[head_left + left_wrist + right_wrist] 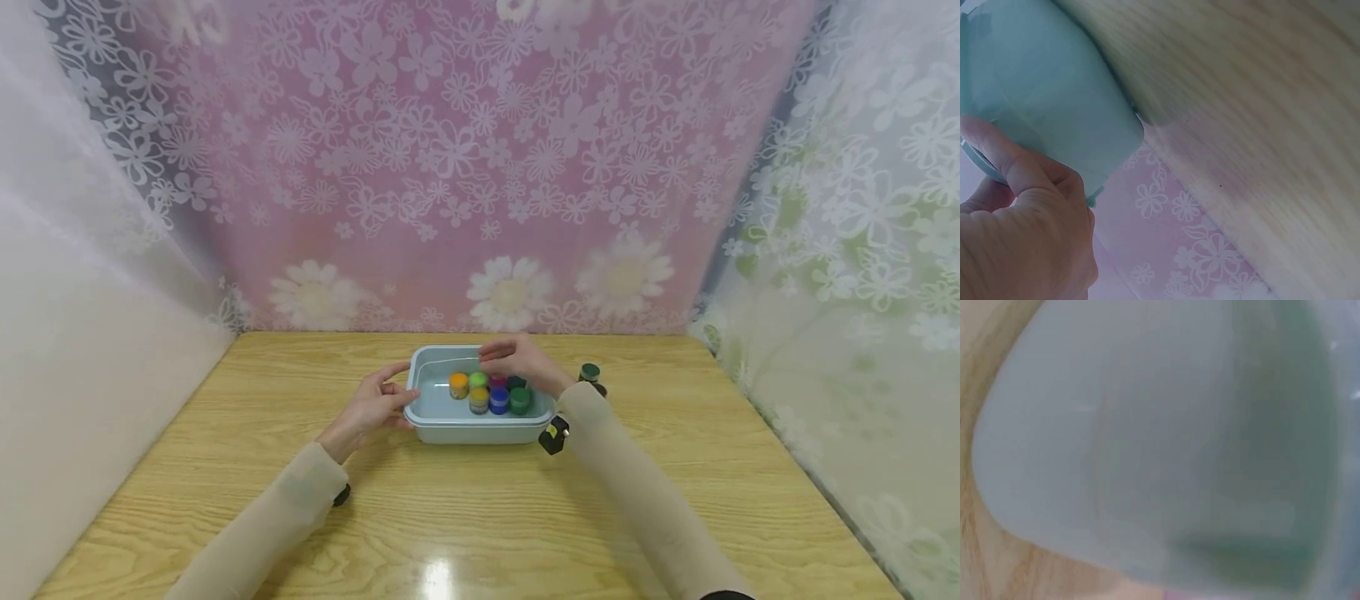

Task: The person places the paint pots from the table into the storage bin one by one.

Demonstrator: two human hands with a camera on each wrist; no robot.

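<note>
A light blue plastic basin [471, 434] holds several small paint jars, among them an orange jar [459, 386], a lime green jar [477, 380], a yellow jar [478, 401], a blue jar [498, 401] and a green jar [519, 401]. My left hand [372, 406] grips the basin's left rim, thumb on top; the left wrist view shows these fingers [1019, 165] against its wall. Over the basin's back right part is my right hand [517, 360], fingers extended leftward above the jars. Beneath it a magenta jar [498, 382] is partly covered.
Right of the basin, a dark green jar [589, 372] stands on the wooden table [450, 508], with another dark jar [599, 389] half hidden by the right sleeve. A pink flowered curtain [480, 167] hangs behind the table. The right wrist view is blurred, mostly filled by a pale surface.
</note>
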